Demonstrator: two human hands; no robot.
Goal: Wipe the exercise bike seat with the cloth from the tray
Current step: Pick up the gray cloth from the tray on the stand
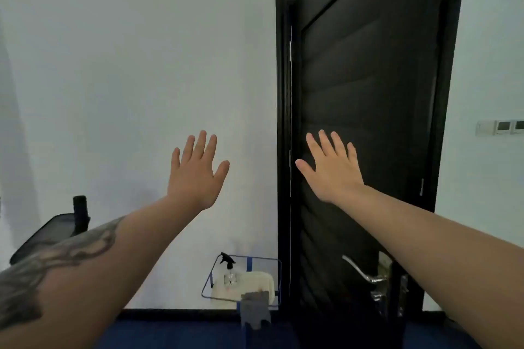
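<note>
Both hands, the left hand (195,176) and right hand (331,173), are raised, spread flat and empty. The person should lower one to the grey cloth (254,309) draped over the tray (209,278) rim and pinch it clear of the spray bottle (228,269).

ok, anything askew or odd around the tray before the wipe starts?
One thing: the grey cloth hangs over the front edge of the clear blue-rimmed tray rather than lying inside it. The black-capped spray bottle stands upright. No spill visible.

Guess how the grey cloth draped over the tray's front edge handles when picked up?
Grey cloth is probably floppy: it hangs limp over the tray rim. Likely light, since the thin rim holds it. It may slide off if nudged, given that much of it overhangs.
</note>
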